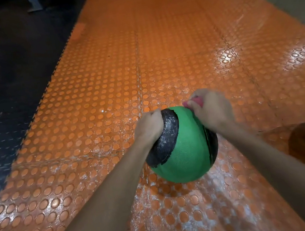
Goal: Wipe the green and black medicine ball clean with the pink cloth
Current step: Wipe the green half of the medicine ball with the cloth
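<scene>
I've got the green-and-black medicine ball [181, 146] on the orange floor mat [101, 83], pink cloth [196, 101] bunched at its far edge.

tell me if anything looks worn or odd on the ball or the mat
On the ball, the black panel by the left hand has a ragged, jagged edge against the green, as if worn or peeling. The orange mat shows whitish patches near the ball, like scuffing or residue.
</scene>
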A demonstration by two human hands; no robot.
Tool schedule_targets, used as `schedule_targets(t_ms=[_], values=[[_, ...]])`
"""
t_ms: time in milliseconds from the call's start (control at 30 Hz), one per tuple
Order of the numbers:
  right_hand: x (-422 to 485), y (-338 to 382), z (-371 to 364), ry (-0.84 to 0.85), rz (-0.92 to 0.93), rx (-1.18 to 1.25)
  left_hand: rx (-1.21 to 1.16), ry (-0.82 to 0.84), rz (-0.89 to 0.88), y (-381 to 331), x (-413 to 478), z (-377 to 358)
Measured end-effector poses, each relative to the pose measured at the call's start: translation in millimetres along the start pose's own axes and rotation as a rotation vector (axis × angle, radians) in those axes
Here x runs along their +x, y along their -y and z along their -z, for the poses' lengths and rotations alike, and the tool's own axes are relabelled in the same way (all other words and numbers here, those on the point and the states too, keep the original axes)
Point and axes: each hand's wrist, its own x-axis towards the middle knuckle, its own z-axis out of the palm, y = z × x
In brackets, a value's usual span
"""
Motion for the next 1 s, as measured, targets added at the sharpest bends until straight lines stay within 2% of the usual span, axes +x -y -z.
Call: schedule_targets(t_ms=[33, 100, 200, 300, 367, 467, 567, 700, 800, 900, 1000], values=[[-18, 3, -4, -0.11, 0.122, -0.124, -0.032, -0.006, 0.021, 0, -2, 1], [-67, 7, -12, -0.287, 0.304, -0.218, -0.054, -0.03, 0.03, 4, 3, 1], [-100, -3, -19, -0.347, 0.418, -0.238, -0.018, -0.024, 0.052, 4, 9, -2], [-72, -1, -9, -0.307, 0.393, -0.225, 0.048, -0.05, -0.02, -4, 14, -1], [-38, 3, -2, -0.182, 0.342, -0.214, 0.056, -0.078, -0.178, -14, 11, -2], [15, 10, 2, -0.074, 0.317, -0.255, 0.243, -0.121, -0.372, -23, 7, -6], [35, 18, -4, -0.096, 0.339, -0.274, 0.202, -0.131, -0.274, -28, 22, -1], [-22, 6, -33, -0.373, 0.429, -0.234, 0.081, -0.093, -0.146, -29, 42, 12], [-55, -12, -53, -0.453, 0.521, -0.224, 0.11, -0.098, -0.103, -27, 56, 13], [-28, -8, -38, -0.44, 0.465, -0.232, 0.201, -0.099, -0.125, -29, 65, 7], [36, 16, -16, -0.255, 0.279, -0.238, 0.183, -0.102, -0.126, -27, 69, 3]])
